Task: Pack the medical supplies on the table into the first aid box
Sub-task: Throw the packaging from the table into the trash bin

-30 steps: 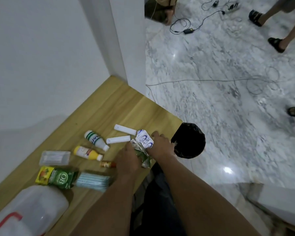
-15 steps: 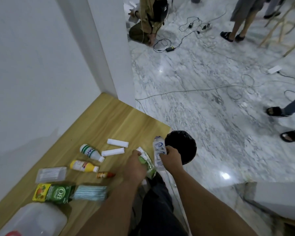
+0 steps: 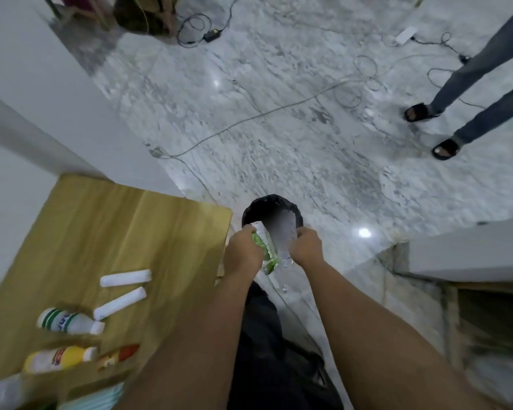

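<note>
My left hand [image 3: 243,252] grips a green and silver wrapper [image 3: 265,250]. My right hand [image 3: 305,247] grips a blurred white packet [image 3: 285,232]. Both hands are off the table's right edge, held over a black-lined bin [image 3: 267,205] on the floor. On the wooden table [image 3: 125,226] lie two white tubes [image 3: 125,278], a white bottle with green stripes [image 3: 67,321], a yellow bottle [image 3: 61,358] and a small red-capped vial [image 3: 119,355]. A striped light-blue pack [image 3: 95,399] shows at the bottom edge. The first aid box is out of view.
A white wall and pillar [image 3: 71,108] border the table at the left. Cables [image 3: 279,110] run across the marble floor. A person's legs in sandals [image 3: 444,149] stand at the right. Another person crouches at the top left [image 3: 142,13]. A low white ledge [image 3: 468,250] is at the right.
Both hands have carried the wrapper and the white packet off the table to above the black bin. The view has swung right, so the box and green pack have left the frame.
</note>
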